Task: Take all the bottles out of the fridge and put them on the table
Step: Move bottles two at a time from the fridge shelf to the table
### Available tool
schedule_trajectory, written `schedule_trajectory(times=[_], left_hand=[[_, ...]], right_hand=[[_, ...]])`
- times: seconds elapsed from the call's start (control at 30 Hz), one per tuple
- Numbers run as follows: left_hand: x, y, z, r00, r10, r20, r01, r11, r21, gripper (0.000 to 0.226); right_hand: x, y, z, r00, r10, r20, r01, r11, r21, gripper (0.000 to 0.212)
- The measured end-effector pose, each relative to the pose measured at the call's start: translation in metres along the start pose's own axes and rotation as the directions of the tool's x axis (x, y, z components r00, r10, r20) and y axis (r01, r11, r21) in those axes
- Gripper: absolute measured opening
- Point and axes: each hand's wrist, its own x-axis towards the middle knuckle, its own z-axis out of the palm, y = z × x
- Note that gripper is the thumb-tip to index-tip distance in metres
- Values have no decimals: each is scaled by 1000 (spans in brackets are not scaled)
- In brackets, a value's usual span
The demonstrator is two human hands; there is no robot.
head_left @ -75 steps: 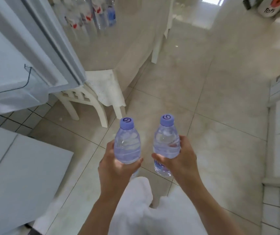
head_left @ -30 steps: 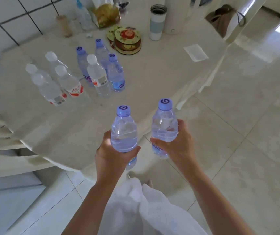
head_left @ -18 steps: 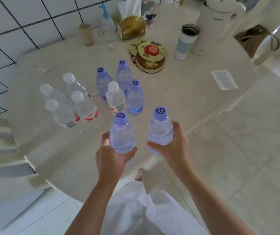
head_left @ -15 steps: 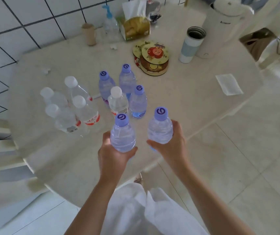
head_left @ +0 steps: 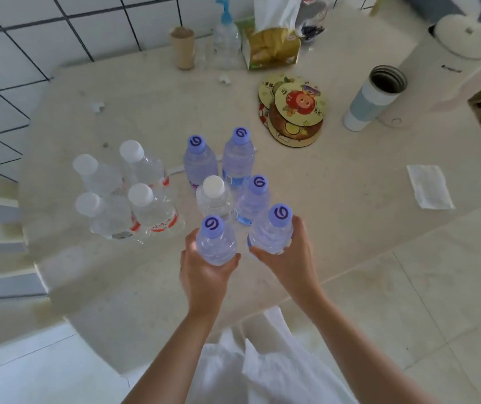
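Curling round one purple-capped bottle each, my left hand [head_left: 204,275] and right hand [head_left: 290,259] have carried the left bottle [head_left: 215,243] and right bottle [head_left: 271,233] from floor to table [head_left: 335,182], beside eight standing bottles [head_left: 214,196]; set-down comes next. Tumbler [head_left: 375,97] looks empty.

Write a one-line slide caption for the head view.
Left hand and right hand each hold a purple-capped bottle above the table beside standing bottles.

Your two arms reach forward side by side; your left grip [head_left: 204,272] and right grip [head_left: 290,258] each curl around something upright.
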Motion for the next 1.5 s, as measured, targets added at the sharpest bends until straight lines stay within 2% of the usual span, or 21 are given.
schedule_trajectory(times=[0.1,0.23,0.43,0.6,0.7,0.83,0.93,1.03,1.13,1.3,1.5], left_hand=[[-3,-2,10,997,-55,-55,55,998,-10,75],[-10,-4,23,986,-115,-125,114,993,-10,83],[-15,-7,35,977,-94,-192,113,989,91,84],[-20,-11,37,979,-67,-191,90,990,111,74],[-18,-17,35,987,-76,-142,90,991,95,65],[-18,-18,29,994,-34,-102,45,993,111,74],[-16,-20,28,997,-12,-80,22,991,129,70],[-14,-23,27,998,-13,-55,20,991,129,61],[-13,-21,23,998,17,-58,-8,990,139,66],[-9,-25,19,996,84,13,-85,987,133,65],[-14,-21,19,999,5,38,-7,999,54,81]], right_hand=[[9,7,2,996,-60,61,56,996,65,51],[23,16,5,967,-68,247,46,994,94,31],[25,35,3,940,-67,336,34,994,103,38],[27,54,3,952,-18,305,-9,996,88,37],[26,64,2,960,-30,279,8,997,81,34],[22,73,2,967,11,253,-22,999,42,50],[20,75,3,968,11,251,-22,999,42,62],[21,76,3,966,18,259,-27,999,32,60],[18,76,3,976,-8,219,-2,999,45,62],[12,72,2,985,-24,169,13,998,64,66],[8,80,4,986,29,166,-44,995,89,66]])
